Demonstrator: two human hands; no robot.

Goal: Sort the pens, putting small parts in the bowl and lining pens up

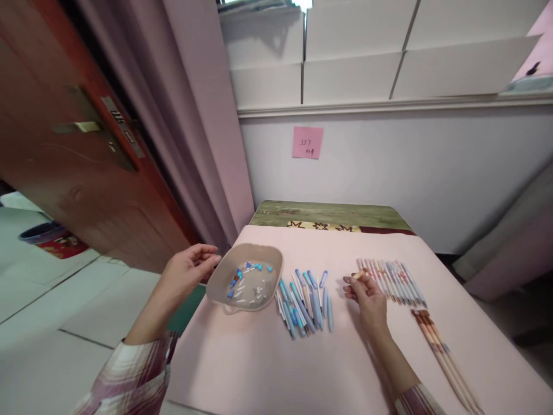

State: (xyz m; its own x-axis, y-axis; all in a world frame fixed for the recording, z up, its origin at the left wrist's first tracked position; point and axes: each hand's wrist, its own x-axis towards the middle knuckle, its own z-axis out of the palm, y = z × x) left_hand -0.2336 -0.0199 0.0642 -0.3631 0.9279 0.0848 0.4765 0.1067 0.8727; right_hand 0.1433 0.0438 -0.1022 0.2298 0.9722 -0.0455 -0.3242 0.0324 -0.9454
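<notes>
My left hand [190, 270] is beside the left rim of a beige plastic basin [220, 293]. Its fingers are bent, with thumb and forefinger apart and nothing visible between them; whether the fingertips touch the rim is unclear. Small blue pieces [239, 273] and short white pieces [241, 286] lie in the basin. Between my hands is a loose pile of blue and white pen parts [305, 300]. To its right, my right hand [367, 294] pinches a small tan and brown piece [359, 274] above the table; its exact kind cannot be made out.
A row of patterned pens [391, 281] lies at the right, with several long brown-topped pens [444, 357] nearer. Pale pink cover [259, 369] lies over the green table [328, 212]. A pink note [307, 143] sticks to the wall; a red door [82, 144] stands left.
</notes>
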